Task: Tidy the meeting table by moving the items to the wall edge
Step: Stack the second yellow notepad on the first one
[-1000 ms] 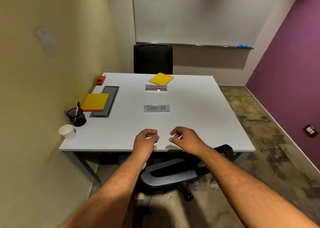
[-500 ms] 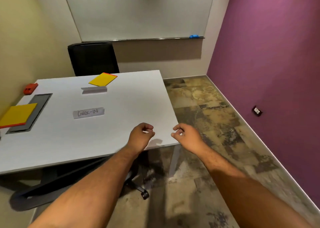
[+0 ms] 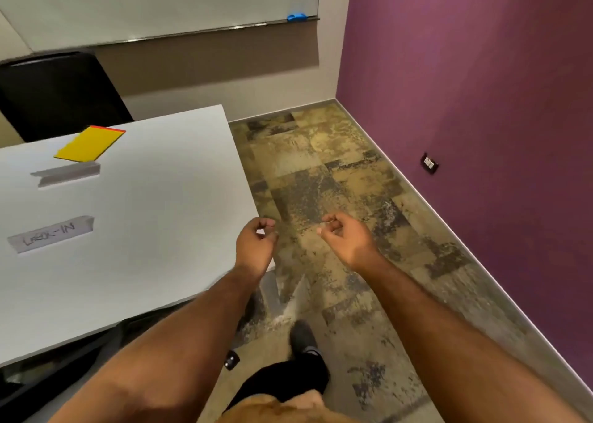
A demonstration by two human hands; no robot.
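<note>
Head view, left to right. Far left, near edge of white bench point(image 3: 154, 230): paper name card point(image 3: 50, 234), flat, blurry writing, ending "-IN", first letters not clear. Further back: second folded card point(image 3: 65, 173), blank side showing, no writing to read. Just behind it: yellow notepad point(image 3: 88, 145) with an orange strip along the far edge, flat on the bench, close to the folded card but not touching as far as can be told. Behind the bench: black chair point(image 3: 61, 95), back against the pale wall. Above: whiteboard point(image 3: 160, 2), blue eraser point(image 3: 296, 16) on its tray at the right end.

Middle: left hand point(image 3: 255, 246) over the right corner of the bench, fingers loosely curled, grip empty. Right hand point(image 3: 348, 239) just beside it, out over the floor point(image 3: 337, 165), fingers also loosely curled, grip empty. Both hands well apart from the cards and notepad. Below: dark shoe point(image 3: 303, 337) on the patchy brown floor, black chair wheel point(image 3: 231, 360) near it.

Right: purple wall point(image 3: 481, 101), small black socket point(image 3: 429, 163) low down on it.
</note>
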